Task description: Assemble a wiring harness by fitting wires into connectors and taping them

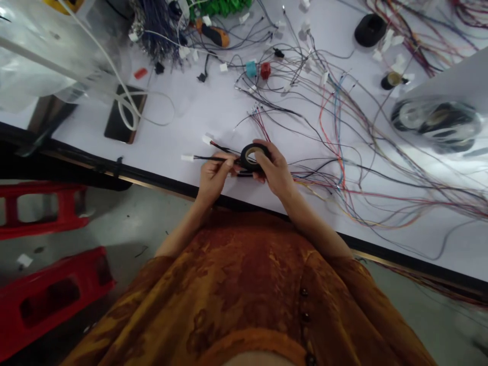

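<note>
Two hands work close together just inside the near edge of the white table (179,109). The right hand (276,170) grips a roll of black tape (243,161), its thumb over the ring's hole. Just beside it, the left hand (214,178) pinches black-sleeved wires (208,158) between thumb and fingertips. Two white connectors end these leads: one (187,158) points left along the near edge, the other (207,139) lies a little farther in. From the right hand, thin loose wires (343,190) in red, yellow and black fan out toward the table's right end.

Beyond the hands, a blue piece (250,69) and a red piece (266,70) sit side by side among more wires. Near the far edge lie an orange-and-black handle (215,36), a dark blue wire bundle (160,30) and a heap of green pieces (224,6). Toward the far right corner stand a black roll (369,30) and, nearer, plastic-wrapped rolls (438,122). On the left, near the near edge, a phone (113,122) lies under a looped white cable (122,108). Below that edge, two red stools (82,307) stand on the floor.
</note>
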Available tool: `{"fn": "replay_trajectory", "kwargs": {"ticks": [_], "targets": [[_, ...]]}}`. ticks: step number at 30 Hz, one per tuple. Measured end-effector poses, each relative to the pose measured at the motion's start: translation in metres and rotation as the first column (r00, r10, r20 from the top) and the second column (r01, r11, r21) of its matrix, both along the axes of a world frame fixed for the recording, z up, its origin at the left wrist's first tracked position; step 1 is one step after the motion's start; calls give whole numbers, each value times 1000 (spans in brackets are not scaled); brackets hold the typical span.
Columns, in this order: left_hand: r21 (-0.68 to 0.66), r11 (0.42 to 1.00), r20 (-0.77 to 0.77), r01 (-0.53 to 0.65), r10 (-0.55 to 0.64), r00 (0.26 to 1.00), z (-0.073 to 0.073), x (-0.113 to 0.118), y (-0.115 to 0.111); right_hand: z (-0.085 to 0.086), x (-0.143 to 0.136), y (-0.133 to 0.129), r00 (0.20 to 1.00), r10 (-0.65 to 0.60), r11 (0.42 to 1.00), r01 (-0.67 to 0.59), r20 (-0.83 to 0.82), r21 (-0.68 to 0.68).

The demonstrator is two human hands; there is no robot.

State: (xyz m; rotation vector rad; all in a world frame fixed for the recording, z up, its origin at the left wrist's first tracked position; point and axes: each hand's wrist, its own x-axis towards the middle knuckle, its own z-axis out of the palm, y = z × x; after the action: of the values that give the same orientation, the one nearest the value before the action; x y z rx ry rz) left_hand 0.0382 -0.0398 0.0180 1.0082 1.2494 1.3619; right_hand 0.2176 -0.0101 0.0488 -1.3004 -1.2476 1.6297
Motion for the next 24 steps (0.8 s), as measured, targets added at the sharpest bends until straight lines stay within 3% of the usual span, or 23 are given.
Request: {"fn": "replay_trajectory", "kwargs": {"ticks": [3, 7, 11, 14, 16, 20, 22, 24], "targets": [[-115, 990, 35, -77, 81, 996, 1, 0, -22, 13, 17, -1, 937, 174, 955, -235, 301, 179], [-303, 951, 187, -60, 121, 975, -1, 10, -53, 24, 18, 19, 776, 148, 824, -440, 613, 358], [-373, 927, 191, -50, 129, 973, -3, 17, -68, 10, -19, 41, 524, 326, 676, -711, 787, 193], [-382, 923, 163, -53, 124, 979, -6, 14, -71, -3, -39, 46, 403, 365, 631, -770, 839, 95], [-381, 924, 174, -39, 113, 978, -7, 12, -72, -5, -41, 46, 436, 352, 642, -756, 828, 125], [-398, 917, 199, 19, 67, 978, -6, 12, -69, -2, -42, 48, 608, 306, 692, -671, 733, 267], [-412, 911, 198, 34, 52, 979, -5, 14, -68, -4, -53, 51, 644, 332, 668, -676, 689, 311], [-409, 912, 192, 32, 52, 980, -4, 15, -66, -8, -71, 54, 614, 391, 612, -730, 686, 305]]}}
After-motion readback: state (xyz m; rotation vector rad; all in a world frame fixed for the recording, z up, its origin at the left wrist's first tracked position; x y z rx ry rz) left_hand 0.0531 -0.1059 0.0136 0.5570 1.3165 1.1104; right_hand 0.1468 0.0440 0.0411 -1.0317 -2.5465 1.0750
